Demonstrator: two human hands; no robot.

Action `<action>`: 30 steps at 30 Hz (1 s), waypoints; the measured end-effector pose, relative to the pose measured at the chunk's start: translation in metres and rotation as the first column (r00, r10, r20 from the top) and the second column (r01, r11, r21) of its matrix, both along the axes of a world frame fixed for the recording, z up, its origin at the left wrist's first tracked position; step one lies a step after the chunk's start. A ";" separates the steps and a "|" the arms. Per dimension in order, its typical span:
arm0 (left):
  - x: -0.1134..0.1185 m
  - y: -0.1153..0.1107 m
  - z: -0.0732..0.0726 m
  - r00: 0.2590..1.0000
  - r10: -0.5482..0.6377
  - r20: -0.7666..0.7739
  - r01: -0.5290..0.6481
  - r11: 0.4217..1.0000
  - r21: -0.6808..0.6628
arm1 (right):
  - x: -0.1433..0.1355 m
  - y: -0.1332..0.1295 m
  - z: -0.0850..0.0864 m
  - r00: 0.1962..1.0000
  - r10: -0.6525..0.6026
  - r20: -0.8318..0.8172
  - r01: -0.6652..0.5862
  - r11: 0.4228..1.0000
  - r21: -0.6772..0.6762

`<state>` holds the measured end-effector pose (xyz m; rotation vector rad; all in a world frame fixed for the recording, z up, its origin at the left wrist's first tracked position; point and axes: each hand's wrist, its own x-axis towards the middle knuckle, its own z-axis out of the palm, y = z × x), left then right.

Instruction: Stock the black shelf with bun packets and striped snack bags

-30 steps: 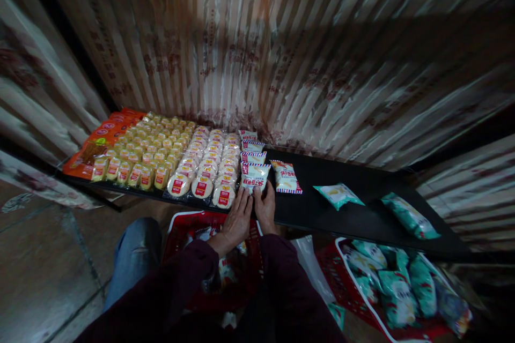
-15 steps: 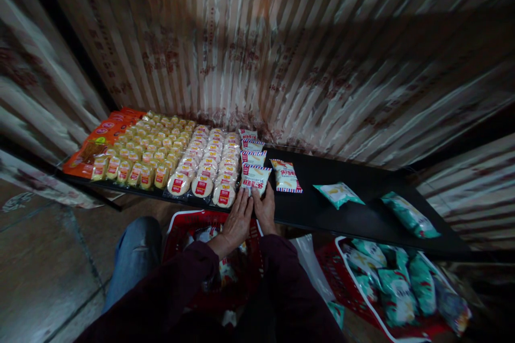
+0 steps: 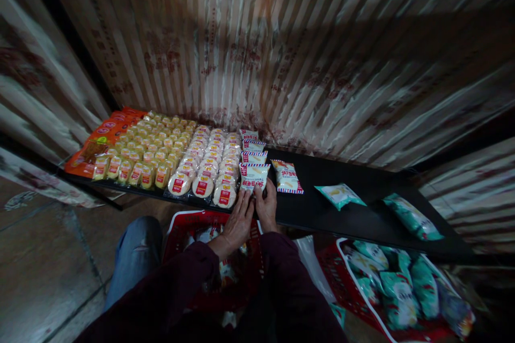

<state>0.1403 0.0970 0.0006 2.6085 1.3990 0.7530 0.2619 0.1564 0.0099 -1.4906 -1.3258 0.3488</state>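
Right hand (image 3: 266, 210) grasping the white snack bag (image 3: 254, 173) at its near right corner, thumb on the face, fingers along the side; left hand (image 3: 235, 226) has fingertips on the near left corner, can't tell if they pinch. Bag is at the front edge of the black shelf (image 3: 309, 209), just beyond the fingertips. Straight behind the grip: matching bags (image 3: 254, 157) in a line, overlapping, running to the back. Just left of the grip: three rows of round crackers (image 3: 202, 186), then small yellow cakes (image 3: 124, 171), then orange packaging (image 3: 102, 134) at the far end. Right of it: a loose striped-edge bag (image 3: 287, 176) near the right hand, two green bags (image 3: 413, 217) well apart farther out. Below the hands: a red basket (image 3: 176, 238) with packets inside. Lower right: second basket (image 3: 336, 270) holding mostly green bags.
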 end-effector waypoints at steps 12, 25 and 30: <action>-0.001 0.000 -0.004 0.999 0.028 -0.017 -0.028 1.000 0.005 | 0.000 -0.003 -0.005 1.000 0.004 -0.003 -0.004 0.994 -0.113; 0.000 -0.005 -0.002 0.999 0.036 0.021 -0.036 0.999 -0.004 | 0.000 -0.004 -0.006 1.000 -0.015 0.024 0.017 0.993 -0.119; 0.000 -0.009 -0.002 1.000 0.021 0.018 -0.020 0.999 -0.042 | -0.001 -0.006 -0.003 0.999 -0.030 0.037 0.034 0.993 -0.114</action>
